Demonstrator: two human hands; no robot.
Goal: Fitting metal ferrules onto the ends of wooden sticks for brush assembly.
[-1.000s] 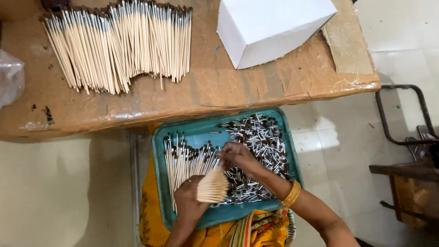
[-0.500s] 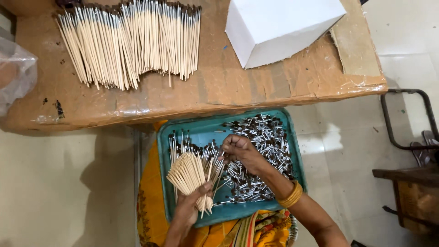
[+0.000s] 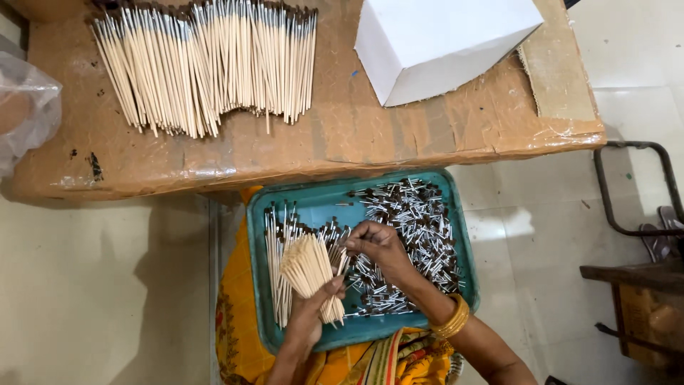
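The left hand (image 3: 308, 322) was closed around a bundle of thin wooden sticks (image 3: 311, 269), its fingers wrapped about the lower part of the bundle so that the pale blunt ends fanned up and away from the knuckles. The right hand (image 3: 379, 246) sat just beside the top of that bundle, its fingertips (image 3: 351, 242) pinched together on what looked like one small piece or stick end; which of the two, I could not tell.

Both hands worked over a teal plastic tray (image 3: 320, 201) resting on the lap, on a yellow and orange patterned cloth (image 3: 239, 314). Under and beyond the right hand's fingers lay a loose heap of short silvery pieces with dark tips (image 3: 417, 228), covering the right part of the tray. To the outer side of the left hand's fingers, a row of dark-tipped sticks (image 3: 274, 249) lay lengthwise along the tray's left wall. A gold bangle (image 3: 452, 319) circled the right wrist.

Well beyond the fingers, past the tray's far rim, stood a low table covered in taped brown cardboard (image 3: 342, 135). On it lay a wide spread of finished sticks with dark ends (image 3: 206, 64), and to the right of those a white box (image 3: 442, 43). A crumpled clear plastic bag (image 3: 25, 110) sat at the table's left edge.
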